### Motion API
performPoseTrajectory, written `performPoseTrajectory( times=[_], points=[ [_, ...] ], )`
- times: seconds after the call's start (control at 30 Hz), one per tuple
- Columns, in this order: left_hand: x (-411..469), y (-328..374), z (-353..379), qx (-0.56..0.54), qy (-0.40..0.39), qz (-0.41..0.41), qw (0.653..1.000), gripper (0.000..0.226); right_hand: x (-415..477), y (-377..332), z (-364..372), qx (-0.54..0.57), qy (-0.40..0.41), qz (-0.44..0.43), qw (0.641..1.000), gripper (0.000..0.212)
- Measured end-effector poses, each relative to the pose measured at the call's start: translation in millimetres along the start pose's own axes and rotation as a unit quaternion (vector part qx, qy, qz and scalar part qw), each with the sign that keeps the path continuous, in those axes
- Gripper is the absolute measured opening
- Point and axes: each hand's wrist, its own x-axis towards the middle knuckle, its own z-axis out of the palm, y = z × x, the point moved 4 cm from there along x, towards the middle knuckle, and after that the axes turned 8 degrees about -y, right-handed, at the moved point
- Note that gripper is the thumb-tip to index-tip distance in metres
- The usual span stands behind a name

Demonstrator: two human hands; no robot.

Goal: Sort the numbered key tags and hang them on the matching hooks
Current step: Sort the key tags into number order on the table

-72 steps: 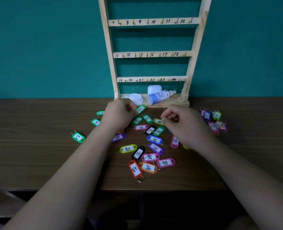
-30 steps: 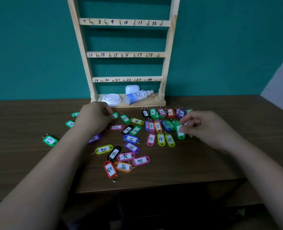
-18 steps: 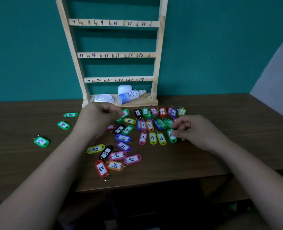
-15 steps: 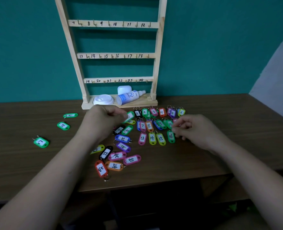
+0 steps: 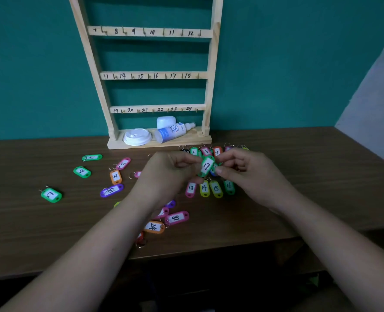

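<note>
A green key tag numbered 17 (image 5: 206, 165) is held just above the table between my two hands. My left hand (image 5: 166, 174) pinches its left edge and my right hand (image 5: 249, 172) pinches its right edge. Below it, tags 13 (image 5: 190, 188), 14 (image 5: 204, 188), 15 (image 5: 216, 188) and 16 (image 5: 229, 186) lie in a row, with tags 2, 3 and 4 (image 5: 217, 152) in a row behind. Loose tags lie to the left, among them green 7 (image 5: 51, 195) and purple 19 (image 5: 111, 190). The wooden hook rack (image 5: 210, 86) stands against the wall, its visible numbered hooks bare.
A white lid (image 5: 137, 136), a spray bottle (image 5: 173, 131) and a white cap (image 5: 165, 121) sit on the rack's base. Pink tag 18 (image 5: 177, 217) and orange tag 24 (image 5: 154, 226) lie near the brown table's front edge (image 5: 209, 248).
My left hand has lifted a green tag from the loose pile and carried it right. My right hand has left tag 16 in the row and met the left hand on tag 17.
</note>
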Motion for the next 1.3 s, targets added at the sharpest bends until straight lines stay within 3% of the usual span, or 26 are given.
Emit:
performPoseTrajectory(
  times=[0.53, 0.7, 0.93, 1.07, 1.3],
  points=[
    [3, 5, 23, 0.05, -0.004, 0.034, 0.998, 0.006, -2, 5, -13, 0.134, -0.018, -0.013, 0.991, 0.022],
    [3, 6, 26, 0.077, -0.017, 0.049, 0.996, 0.003, -1, 10, -20, 0.099, 0.013, 0.009, 0.995, 0.014],
    [3, -5, 13, 0.239, -0.006, 0.073, 0.968, 0.006, 0, 36, -40, -0.043, 0.032, 0.099, 0.994, 0.007],
    [-4, -5, 7, 0.265, 0.004, 0.078, 0.961, 0.005, -1, 39, -42, -0.133, 0.041, 0.114, 0.984, 0.008],
    [-11, -10, -6, 0.295, 0.003, 0.077, 0.952, 0.005, -1, 35, -42, -0.168, 0.045, 0.114, 0.978, 0.008]
  ],
)
